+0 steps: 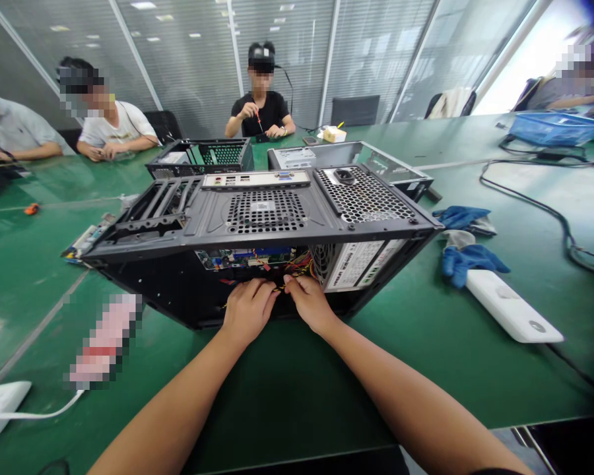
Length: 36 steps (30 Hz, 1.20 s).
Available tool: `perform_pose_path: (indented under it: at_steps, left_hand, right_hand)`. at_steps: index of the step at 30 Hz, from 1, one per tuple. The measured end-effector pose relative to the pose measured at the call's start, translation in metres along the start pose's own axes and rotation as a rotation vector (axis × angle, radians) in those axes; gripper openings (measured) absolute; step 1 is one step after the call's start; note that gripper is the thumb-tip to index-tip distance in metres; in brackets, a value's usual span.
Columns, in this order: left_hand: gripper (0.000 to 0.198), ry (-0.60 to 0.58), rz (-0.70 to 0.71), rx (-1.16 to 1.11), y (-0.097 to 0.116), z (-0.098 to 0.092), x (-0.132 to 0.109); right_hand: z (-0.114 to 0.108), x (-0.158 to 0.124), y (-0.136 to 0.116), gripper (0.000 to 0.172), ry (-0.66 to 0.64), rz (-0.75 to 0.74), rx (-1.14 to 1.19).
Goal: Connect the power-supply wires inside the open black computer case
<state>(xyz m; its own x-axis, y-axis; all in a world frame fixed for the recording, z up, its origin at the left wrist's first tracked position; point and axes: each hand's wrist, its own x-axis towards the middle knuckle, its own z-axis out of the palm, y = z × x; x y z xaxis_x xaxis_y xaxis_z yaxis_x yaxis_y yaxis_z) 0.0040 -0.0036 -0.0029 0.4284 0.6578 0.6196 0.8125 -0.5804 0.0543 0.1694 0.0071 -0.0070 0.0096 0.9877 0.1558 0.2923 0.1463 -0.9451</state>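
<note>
A black computer case lies on its side on the green table, its open side facing me. Inside it I see a circuit board, a power supply at the right, and a bundle of yellow, red and black wires. My left hand and my right hand are side by side at the case's lower opening. The fingers of both curl in around the wires, and their tips are partly hidden inside the case.
Blue gloves and a white flat device lie to the right. A second open case and a grey case stand behind. A loose board lies at the left, cables at the right. Several people sit across the table.
</note>
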Motion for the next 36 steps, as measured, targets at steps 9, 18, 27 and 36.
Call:
perform_pose_path:
  at_steps: [9, 18, 27, 36]
  left_hand:
    - [0.014, 0.037, 0.039, -0.004, -0.0016, 0.0009, -0.0012]
    - [0.019, 0.012, 0.042, 0.032, -0.0001, -0.0007, 0.0027]
    - [0.025, -0.021, 0.049, 0.063, -0.0008, -0.001, 0.0046]
    - [0.024, -0.026, 0.008, -0.037, -0.0036, -0.0001, 0.0018]
  right_hand:
    - [0.0006, 0.0002, 0.0014, 0.039, -0.036, -0.034, -0.014]
    - [0.0011, -0.0006, -0.0007, 0.038, -0.059, -0.032, -0.046]
    - [0.0008, -0.0019, -0.0023, 0.038, -0.094, -0.022, -0.051]
    - [0.0006, -0.0032, -0.0041, 0.042, -0.123, 0.028, 0.053]
